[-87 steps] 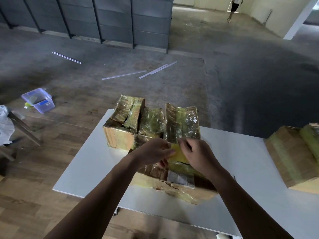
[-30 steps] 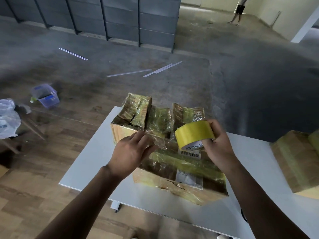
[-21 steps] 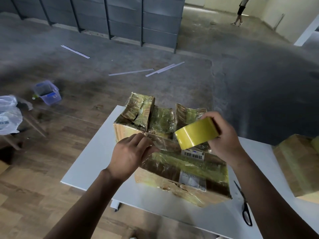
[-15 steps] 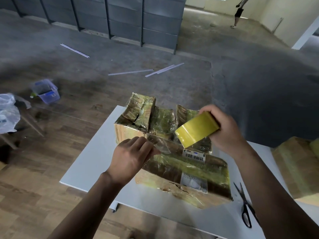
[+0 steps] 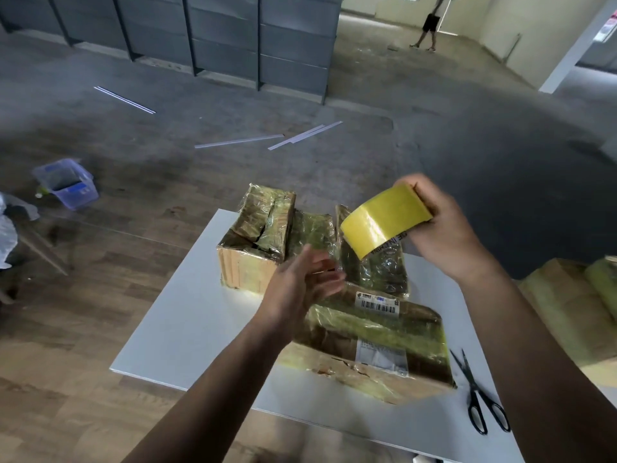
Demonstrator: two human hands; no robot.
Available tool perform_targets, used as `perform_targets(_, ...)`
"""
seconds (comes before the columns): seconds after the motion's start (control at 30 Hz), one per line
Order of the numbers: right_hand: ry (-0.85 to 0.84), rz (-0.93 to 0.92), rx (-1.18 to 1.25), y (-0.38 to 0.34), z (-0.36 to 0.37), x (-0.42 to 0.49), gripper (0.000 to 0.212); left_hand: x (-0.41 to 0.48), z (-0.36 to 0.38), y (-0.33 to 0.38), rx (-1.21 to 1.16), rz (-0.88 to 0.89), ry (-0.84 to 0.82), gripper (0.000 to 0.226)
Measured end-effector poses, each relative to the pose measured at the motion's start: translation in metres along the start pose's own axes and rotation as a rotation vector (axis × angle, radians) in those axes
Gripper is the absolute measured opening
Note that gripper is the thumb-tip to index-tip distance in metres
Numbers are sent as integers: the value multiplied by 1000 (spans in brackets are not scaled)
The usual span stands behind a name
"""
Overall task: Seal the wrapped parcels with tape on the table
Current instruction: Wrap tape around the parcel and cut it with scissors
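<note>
Open white table runs from the left hand to its left edge; wrapped parcels bunch beneath both hands, with one further parcel past the right hand. That hand grips the single tape roll above them, while the left hovers loose-fingered and empty. One pair of scissors lies under the right forearm.
</note>
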State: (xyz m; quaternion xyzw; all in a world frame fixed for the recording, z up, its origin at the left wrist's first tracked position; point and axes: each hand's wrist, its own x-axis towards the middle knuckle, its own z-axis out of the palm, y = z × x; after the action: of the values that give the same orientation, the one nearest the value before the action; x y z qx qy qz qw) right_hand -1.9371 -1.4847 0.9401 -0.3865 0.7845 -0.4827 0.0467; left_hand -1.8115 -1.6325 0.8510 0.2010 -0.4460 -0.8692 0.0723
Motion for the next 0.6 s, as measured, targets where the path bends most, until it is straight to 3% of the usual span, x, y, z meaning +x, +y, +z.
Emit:
perform_targets(0.07,11,18,37,3,2,0,54,1,8,6,-150,-117,-131,39)
perform_targets(0.17,3,29,56,6,4,-2,56,1,15,13,-186,-143,-244,31)
perform_targets(0.3,19,62,86,18,4,-6,61,1,15,14,-218,-189,-226,33)
perform_targets(0.43,10,85,112,27,4,-6,58,7,11,10,-158,-175,-173,14)
perform_targets(0.6,46,79,131,30,11,-10,58,12,11,9,-149,-191,-123,19)
